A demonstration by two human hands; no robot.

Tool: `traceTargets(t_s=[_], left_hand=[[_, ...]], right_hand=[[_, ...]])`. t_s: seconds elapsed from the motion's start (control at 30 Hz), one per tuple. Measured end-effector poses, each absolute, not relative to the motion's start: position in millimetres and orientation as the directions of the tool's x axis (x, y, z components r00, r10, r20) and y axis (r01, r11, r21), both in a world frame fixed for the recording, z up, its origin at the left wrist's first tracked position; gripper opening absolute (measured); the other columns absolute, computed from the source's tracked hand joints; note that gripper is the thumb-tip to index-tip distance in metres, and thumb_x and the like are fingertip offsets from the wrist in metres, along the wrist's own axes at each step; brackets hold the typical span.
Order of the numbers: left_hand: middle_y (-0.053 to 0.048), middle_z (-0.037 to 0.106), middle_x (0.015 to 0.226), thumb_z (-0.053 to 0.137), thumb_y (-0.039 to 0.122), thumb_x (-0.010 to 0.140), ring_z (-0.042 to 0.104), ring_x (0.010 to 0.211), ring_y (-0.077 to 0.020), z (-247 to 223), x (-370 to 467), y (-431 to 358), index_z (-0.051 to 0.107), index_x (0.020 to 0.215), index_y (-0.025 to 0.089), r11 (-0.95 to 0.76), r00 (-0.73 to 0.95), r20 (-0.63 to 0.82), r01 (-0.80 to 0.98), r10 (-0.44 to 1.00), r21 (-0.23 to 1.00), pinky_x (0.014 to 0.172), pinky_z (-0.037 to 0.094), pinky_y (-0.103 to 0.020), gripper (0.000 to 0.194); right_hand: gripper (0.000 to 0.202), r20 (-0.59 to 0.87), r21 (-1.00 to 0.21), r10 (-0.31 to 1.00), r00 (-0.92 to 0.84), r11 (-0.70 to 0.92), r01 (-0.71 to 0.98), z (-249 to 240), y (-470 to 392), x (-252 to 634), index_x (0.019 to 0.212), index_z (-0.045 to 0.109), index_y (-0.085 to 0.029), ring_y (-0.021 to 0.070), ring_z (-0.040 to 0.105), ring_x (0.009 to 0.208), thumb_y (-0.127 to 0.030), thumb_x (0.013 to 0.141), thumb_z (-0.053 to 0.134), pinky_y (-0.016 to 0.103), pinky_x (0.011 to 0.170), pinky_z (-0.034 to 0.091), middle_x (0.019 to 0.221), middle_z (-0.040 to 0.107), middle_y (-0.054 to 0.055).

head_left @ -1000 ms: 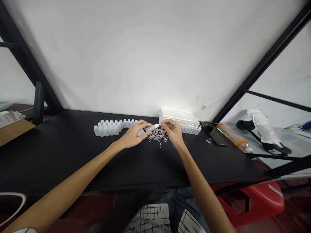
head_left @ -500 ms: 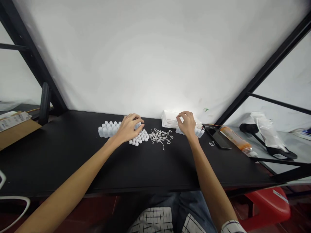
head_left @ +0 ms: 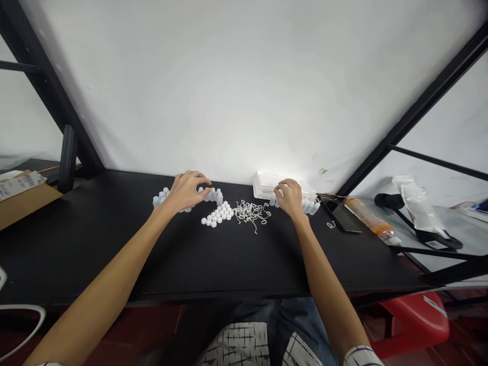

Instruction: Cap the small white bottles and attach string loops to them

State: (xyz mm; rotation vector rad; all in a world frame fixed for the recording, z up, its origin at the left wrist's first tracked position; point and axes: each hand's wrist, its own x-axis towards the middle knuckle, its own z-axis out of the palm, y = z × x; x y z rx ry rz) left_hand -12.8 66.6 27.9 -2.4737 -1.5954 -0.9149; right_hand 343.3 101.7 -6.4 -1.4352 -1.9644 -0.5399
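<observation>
My left hand (head_left: pixel 187 190) is over a group of small translucent white bottles (head_left: pixel 209 194) on the left part of the black table. Its thumb and forefinger are apart, with nothing seen between them. In front of it lies a cluster of small white caps (head_left: pixel 217 215). To the right of the caps is a tangled heap of thin, curled white pieces (head_left: pixel 249 212). My right hand (head_left: pixel 290 197) is at a second group of similar bottles (head_left: pixel 310 205). Its fingers are curled, thumb and forefinger tips close together; whatever they pinch, if anything, is too small to make out.
A white paper-like stack (head_left: pixel 267 185) rests against the wall. At right are one loose curled piece (head_left: pixel 331 224), a black phone (head_left: pixel 345 219) and an orange-and-clear plastic package (head_left: pixel 368 219). A cardboard box (head_left: pixel 30 203) lies far left; a red stool (head_left: pixel 415 320) stands below.
My left hand has moved left and its thumb and forefinger have drawn clear of the caps, so more bottles show beside them. My right hand has shifted slightly left.
</observation>
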Motion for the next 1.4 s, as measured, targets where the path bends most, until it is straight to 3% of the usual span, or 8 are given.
traceTargets(t_s=[0.27, 0.47, 0.7, 0.9, 1.03, 1.17, 1.3, 1.4], left_hand=[[-0.010, 0.067, 0.115, 0.050, 0.037, 0.091, 0.054, 0.114, -0.0286, 8, 2, 70, 0.070, 0.112, 0.024, -0.549, 0.402, 0.538, 0.824, 0.741, 0.141, 0.101, 0.031, -0.051, 0.032], [-0.010, 0.065, 0.105, 0.054, 0.038, 0.089, 0.052, 0.105, -0.0291, -5, 9, 75, 0.075, 0.098, 0.025, -0.534, 0.382, 0.580, 0.838, 0.720, 0.110, 0.094, 0.033, -0.049, 0.026], [-0.010, 0.063, 0.107, 0.056, 0.036, 0.089, 0.052, 0.105, -0.0283, -10, 18, 75, 0.076, 0.086, 0.024, -0.561, 0.359, 0.623, 0.812, 0.695, 0.159, 0.094, 0.034, -0.049, 0.023], [-0.011, 0.060, 0.114, 0.058, 0.035, 0.088, 0.050, 0.110, -0.0301, -15, 26, 75, 0.077, 0.093, 0.023, -0.580, 0.417, 0.591, 0.807, 0.691, 0.109, 0.093, 0.036, -0.050, 0.023], [-0.011, 0.061, 0.114, 0.057, 0.033, 0.089, 0.050, 0.111, -0.0296, -14, 30, 73, 0.076, 0.088, 0.022, -0.602, 0.468, 0.564, 0.795, 0.681, 0.068, 0.093, 0.035, -0.049, 0.022], [-0.011, 0.064, 0.113, 0.052, 0.031, 0.092, 0.052, 0.110, -0.0282, -6, 32, 68, 0.075, 0.089, 0.022, -0.623, 0.466, 0.607, 0.780, 0.644, 0.062, 0.092, 0.036, -0.048, 0.024], [-0.009, 0.068, 0.106, 0.050, 0.030, 0.091, 0.057, 0.103, -0.0264, 5, 35, 61, 0.072, 0.087, 0.021, -0.626, 0.389, 0.679, 0.768, 0.622, 0.133, 0.090, 0.038, -0.046, 0.024], [-0.008, 0.072, 0.099, 0.050, 0.029, 0.090, 0.061, 0.097, -0.0249, 12, 39, 55, 0.069, 0.085, 0.021, -0.617, 0.324, 0.714, 0.764, 0.620, 0.189, 0.088, 0.040, -0.044, 0.021]], right_hand=[[0.020, 0.686, -0.078, 0.705, -0.178, 0.316, 0.946, -6, 99, 343, 0.087, 0.071, -0.018, 0.0272, 0.053, 0.105, -0.019, 0.088, 0.051, 0.042, 0.096, 0.037, 0.103, 0.065, 0.012], [0.020, 0.701, -0.107, 0.699, -0.139, 0.296, 0.949, 2, 89, 339, 0.094, 0.071, -0.019, 0.0268, 0.054, 0.106, -0.022, 0.089, 0.051, 0.044, 0.099, 0.035, 0.104, 0.066, 0.011], [0.019, 0.807, -0.105, 0.580, -0.113, 0.330, 0.938, 13, 74, 331, 0.084, 0.069, -0.020, 0.0261, 0.056, 0.109, -0.021, 0.090, 0.051, 0.045, 0.100, 0.035, 0.100, 0.068, 0.009], [0.019, 0.820, -0.136, 0.557, -0.127, 0.406, 0.904, 17, 63, 322, 0.080, 0.068, -0.020, 0.0248, 0.058, 0.096, -0.023, 0.090, 0.052, 0.038, 0.085, 0.044, 0.090, 0.069, 0.009], [0.021, 0.748, -0.197, 0.650, -0.132, 0.407, 0.892, 19, 52, 320, 0.080, 0.068, -0.019, 0.0226, 0.060, 0.089, -0.026, 0.090, 0.051, 0.032, 0.074, 0.044, 0.086, 0.070, 0.008], [0.019, 0.568, -0.218, 0.815, -0.112, 0.281, 0.935, 18, 46, 318, 0.084, 0.071, -0.020, 0.0202, 0.064, 0.082, -0.026, 0.090, 0.053, 0.028, 0.067, 0.041, 0.084, 0.072, 0.005], [0.023, 0.361, -0.084, 0.930, -0.062, 0.099, 0.992, 10, 49, 311, 0.094, 0.074, -0.022, 0.0245, 0.067, 0.085, -0.027, 0.091, 0.052, 0.029, 0.067, 0.040, 0.089, 0.074, 0.007], [0.028, 0.292, 0.039, 0.955, -0.043, 0.033, 0.999, 1, 54, 304, 0.103, 0.073, -0.019, 0.0269, 0.067, 0.088, -0.028, 0.093, 0.048, 0.031, 0.069, 0.041, 0.094, 0.073, 0.013]])
